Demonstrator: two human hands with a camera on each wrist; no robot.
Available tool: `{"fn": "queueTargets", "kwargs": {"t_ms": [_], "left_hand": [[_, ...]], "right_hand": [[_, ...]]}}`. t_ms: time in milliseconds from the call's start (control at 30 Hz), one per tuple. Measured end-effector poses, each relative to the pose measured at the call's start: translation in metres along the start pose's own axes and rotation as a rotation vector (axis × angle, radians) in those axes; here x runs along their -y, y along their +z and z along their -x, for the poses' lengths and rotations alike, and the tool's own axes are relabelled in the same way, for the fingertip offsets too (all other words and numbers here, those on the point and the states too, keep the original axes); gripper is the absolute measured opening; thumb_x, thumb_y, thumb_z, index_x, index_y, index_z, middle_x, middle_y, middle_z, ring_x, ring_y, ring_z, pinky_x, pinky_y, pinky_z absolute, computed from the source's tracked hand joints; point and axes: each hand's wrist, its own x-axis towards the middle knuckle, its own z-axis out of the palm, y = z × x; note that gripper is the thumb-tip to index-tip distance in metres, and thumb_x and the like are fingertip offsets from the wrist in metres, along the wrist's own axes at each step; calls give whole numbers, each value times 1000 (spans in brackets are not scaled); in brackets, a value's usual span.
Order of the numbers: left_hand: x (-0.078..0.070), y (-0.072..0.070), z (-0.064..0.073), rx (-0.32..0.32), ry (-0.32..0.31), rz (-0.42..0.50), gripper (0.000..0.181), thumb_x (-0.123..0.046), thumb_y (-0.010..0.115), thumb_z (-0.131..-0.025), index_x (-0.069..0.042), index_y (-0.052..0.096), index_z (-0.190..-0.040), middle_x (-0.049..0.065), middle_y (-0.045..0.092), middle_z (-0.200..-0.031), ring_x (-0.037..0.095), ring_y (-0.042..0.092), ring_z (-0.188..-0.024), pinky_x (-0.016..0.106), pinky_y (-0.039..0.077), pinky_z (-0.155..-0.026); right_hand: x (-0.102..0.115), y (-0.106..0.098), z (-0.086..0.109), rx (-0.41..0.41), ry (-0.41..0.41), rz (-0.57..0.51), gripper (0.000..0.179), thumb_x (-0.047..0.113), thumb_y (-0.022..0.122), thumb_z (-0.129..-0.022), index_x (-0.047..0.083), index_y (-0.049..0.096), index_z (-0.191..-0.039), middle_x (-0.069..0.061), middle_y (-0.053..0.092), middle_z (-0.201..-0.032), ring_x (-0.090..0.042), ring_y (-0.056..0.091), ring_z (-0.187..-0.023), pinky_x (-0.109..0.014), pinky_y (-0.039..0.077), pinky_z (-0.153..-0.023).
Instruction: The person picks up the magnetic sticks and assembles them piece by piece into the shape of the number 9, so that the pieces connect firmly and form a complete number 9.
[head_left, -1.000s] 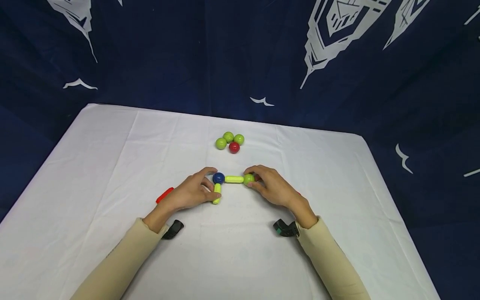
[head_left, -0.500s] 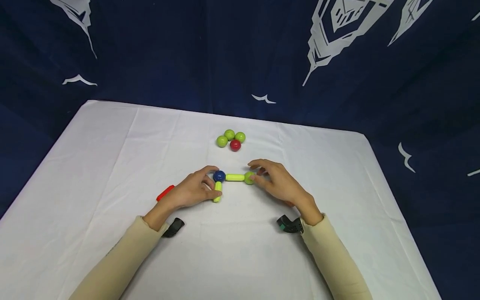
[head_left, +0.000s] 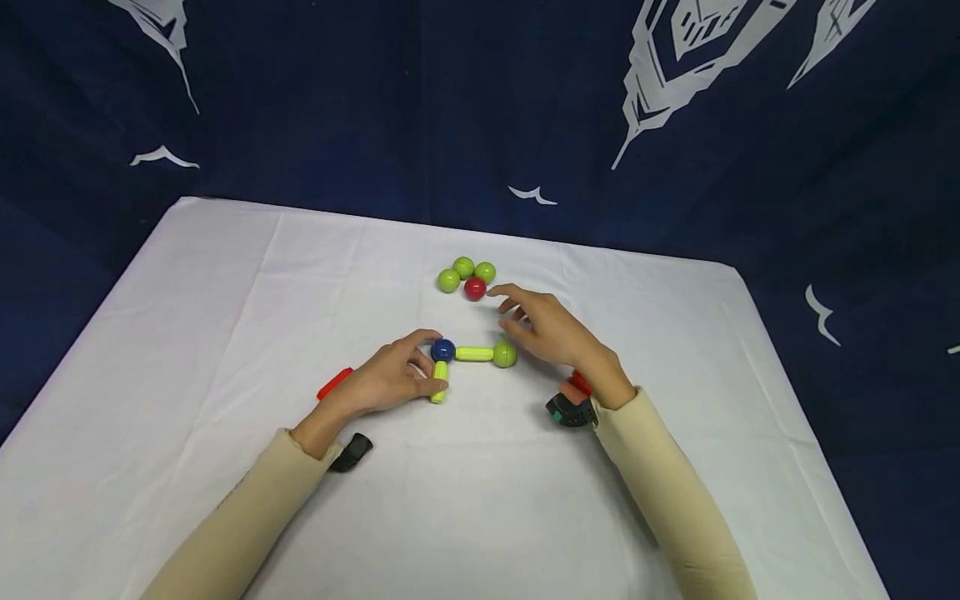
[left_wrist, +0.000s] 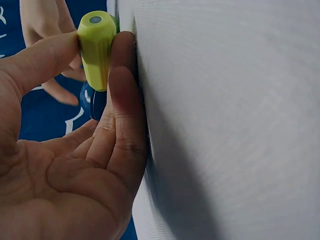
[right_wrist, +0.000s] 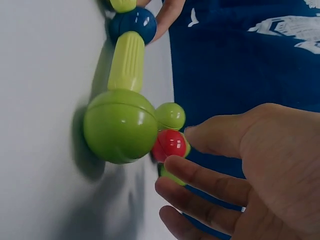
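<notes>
In the head view, my left hand [head_left: 390, 375] pinches a short yellow-green magnetic rod [head_left: 439, 381], its index finger by the blue ball [head_left: 443, 350]. The left wrist view shows a grey metal disc in the rod's end, thumb on one side and fingers on the other. From the blue ball a second yellow-green rod [head_left: 474, 354] runs right to a green ball [head_left: 504, 354], making an L shape flat on the cloth. My right hand [head_left: 551, 327] holds nothing; its loosely bent fingers hover just right of a red ball [head_left: 475, 288], apparently without contact.
Several green balls [head_left: 448, 280] sit around the red one toward the far edge. A red rod [head_left: 334, 383] lies behind my left wrist, and red pieces [head_left: 576, 387] are partly covered by my right wrist. A white cloth [head_left: 465, 517] covers the table; a dark blue curtain [head_left: 337, 108] hangs behind.
My right hand has let go of the green ball at the rod's end and moved away from me toward the red ball. My left hand keeps its hold on the rod.
</notes>
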Motion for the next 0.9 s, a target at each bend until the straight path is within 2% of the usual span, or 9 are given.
{"fn": "queueTargets", "kwargs": {"t_ms": [267, 433, 633, 900], "left_hand": [[1, -1, 0, 7, 7, 10, 71, -21, 77, -89, -8, 39, -148, 7, 66, -100, 13, 64, -75, 29, 45, -74], [2, -2, 0, 0, 13, 7, 70, -20, 77, -89, -7, 40, -148, 7, 67, -99, 13, 64, -74, 29, 45, -73], [2, -2, 1, -2, 20, 7, 70, -20, 77, -89, -7, 40, -147, 7, 67, -100, 13, 63, -73, 28, 45, -73], [2, -3, 1, -10, 22, 3, 69, -20, 77, -88, -8, 41, -147, 7, 67, -99, 14, 64, -75, 29, 46, -72]], "right_hand": [[-14, 4, -35, 128, 114, -89, 50, 10, 54, -102, 19, 36, -148, -19, 66, -122, -31, 67, -109, -47, 50, -99], [-17, 7, -46, 161, 133, -92, 50, 14, 53, -103, 23, 36, -149, -16, 65, -120, -27, 64, -105, -44, 48, -98], [-15, 10, -45, 174, 131, -60, 44, 16, 58, -102, 19, 38, -142, -12, 63, -101, -22, 57, -84, -37, 47, -83], [-15, 13, -44, 188, 152, 12, 32, 28, 57, -103, 21, 38, -128, -3, 49, -76, -17, 46, -67, -31, 37, -67]]}}
